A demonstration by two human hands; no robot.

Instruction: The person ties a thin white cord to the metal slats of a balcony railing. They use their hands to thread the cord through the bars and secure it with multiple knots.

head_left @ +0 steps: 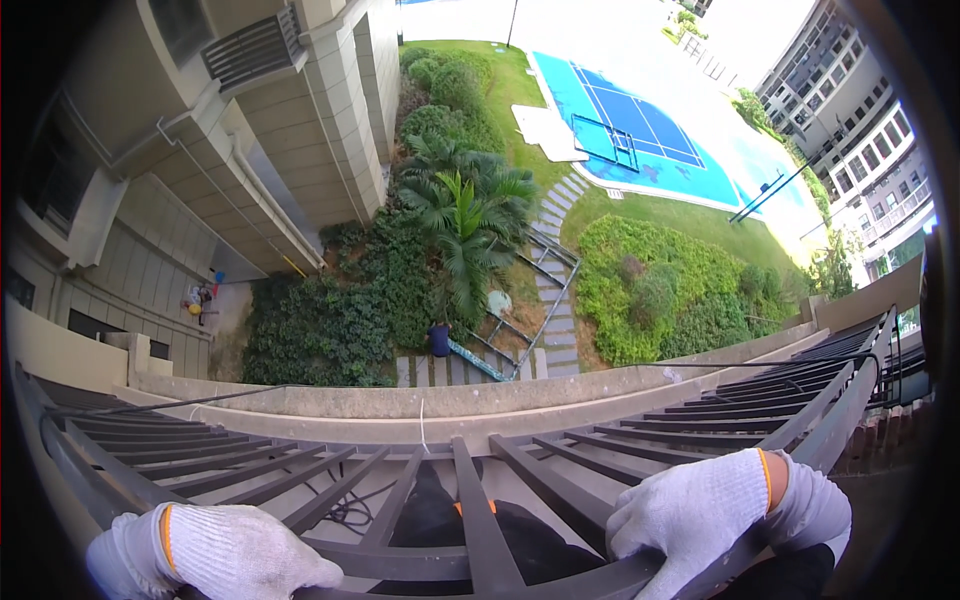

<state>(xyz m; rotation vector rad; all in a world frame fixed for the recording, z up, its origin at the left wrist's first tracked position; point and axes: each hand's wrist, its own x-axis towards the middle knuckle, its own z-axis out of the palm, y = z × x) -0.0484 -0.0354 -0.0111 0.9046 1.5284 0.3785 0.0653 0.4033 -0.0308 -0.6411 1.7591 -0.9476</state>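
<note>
White knitted work gloves with orange cuff edges cover both my hands. At the lower left, my left hand [235, 553] is closed over the top rail of a dark brown metal railing [487, 535]. My right hand [690, 508] grips the same railing at the lower right, its fingers bent around the rail and its thumb toward me. Between the hands, dark clothing [428, 505] with a small orange patch [475, 507] shows through the bars; whose it is I cannot tell. Loops of black cable [343, 508] lie behind the bars on the left.
Beyond the railing runs a concrete ledge [500, 405], with a drop past it. Far below, a person in dark blue [438, 340] is beside a metal pipe frame [545, 320] near a palm [465, 215]. A building wall [300, 120] rises at left; a blue court [630, 120] lies beyond.
</note>
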